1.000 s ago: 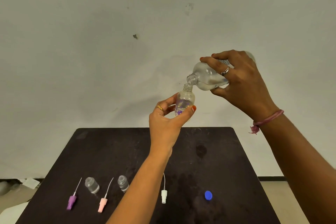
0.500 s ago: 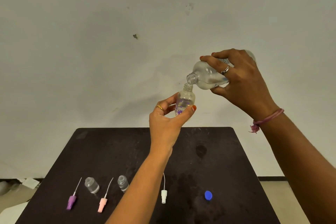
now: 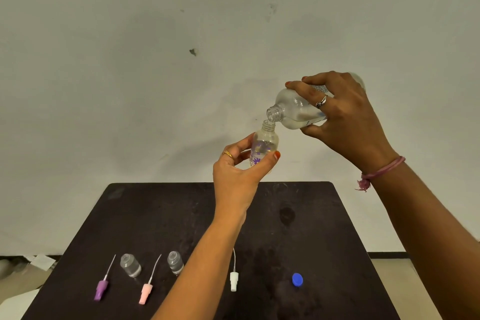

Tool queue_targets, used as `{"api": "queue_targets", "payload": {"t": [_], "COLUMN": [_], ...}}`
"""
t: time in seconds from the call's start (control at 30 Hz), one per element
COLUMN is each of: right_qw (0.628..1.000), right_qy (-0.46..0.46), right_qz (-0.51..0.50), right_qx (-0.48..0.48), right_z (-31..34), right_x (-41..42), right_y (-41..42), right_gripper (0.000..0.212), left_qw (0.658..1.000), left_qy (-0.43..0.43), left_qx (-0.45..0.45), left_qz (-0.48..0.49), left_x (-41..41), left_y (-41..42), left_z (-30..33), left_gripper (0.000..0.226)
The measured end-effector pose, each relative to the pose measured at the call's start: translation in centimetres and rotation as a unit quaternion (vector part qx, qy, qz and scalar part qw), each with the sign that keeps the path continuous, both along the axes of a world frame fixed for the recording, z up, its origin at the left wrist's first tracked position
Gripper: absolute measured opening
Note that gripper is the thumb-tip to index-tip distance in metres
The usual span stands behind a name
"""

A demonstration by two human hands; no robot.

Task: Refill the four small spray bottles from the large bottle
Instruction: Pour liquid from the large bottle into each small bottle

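Observation:
My left hand (image 3: 237,171) holds a small clear spray bottle (image 3: 263,144) with a purple flower print upright above the table, partly filled with clear liquid. My right hand (image 3: 342,114) grips the large clear bottle (image 3: 291,109), tipped so its open mouth sits just over the small bottle's neck. Two more small open bottles (image 3: 130,265) (image 3: 175,262) stand on the dark table (image 3: 324,241) at the front left. My left forearm hides part of the table behind it.
Three loose spray tops with dip tubes lie on the table: a purple one (image 3: 101,287), a pink one (image 3: 146,291) and a white one (image 3: 233,279). A blue cap (image 3: 297,279) lies at the front right. A pale wall stands behind the table.
Both hands hold nearly the same pose; the large bottle stays tipped over the small bottle. The liquid level in the small bottle looks slightly higher.

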State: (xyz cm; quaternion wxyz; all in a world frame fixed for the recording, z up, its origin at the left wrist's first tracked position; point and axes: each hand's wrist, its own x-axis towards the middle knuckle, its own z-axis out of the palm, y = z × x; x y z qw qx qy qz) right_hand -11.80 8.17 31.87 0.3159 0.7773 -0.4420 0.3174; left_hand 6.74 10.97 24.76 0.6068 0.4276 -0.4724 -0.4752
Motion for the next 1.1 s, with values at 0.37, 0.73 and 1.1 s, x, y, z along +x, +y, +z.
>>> {"api": "queue_targets", "payload": {"t": [0.37,0.73,1.1], "right_qw": [1.000,1.000,1.000], "right_qy": [0.005,0.006,0.004], "right_qz": [0.000,0.001,0.003], "right_qx": [-0.004,-0.006,-0.004], "right_z": [-0.03,0.07,0.04], "right_x": [0.11,0.19,0.21], "right_y": [-0.16,-0.05,-0.08], "right_gripper": [0.067,0.066,0.066], "left_qw": [1.000,1.000,1.000], "left_qy": [0.000,0.006,0.004], "left_qx": [-0.001,0.001,-0.001], "left_qz": [0.003,0.002,0.003], "left_x": [0.08,0.18,0.27], "left_y": [-0.08,-0.09,-0.04], "left_z": [-0.12,-0.18,-0.20], "left_gripper": [0.042,0.041,0.040]}}
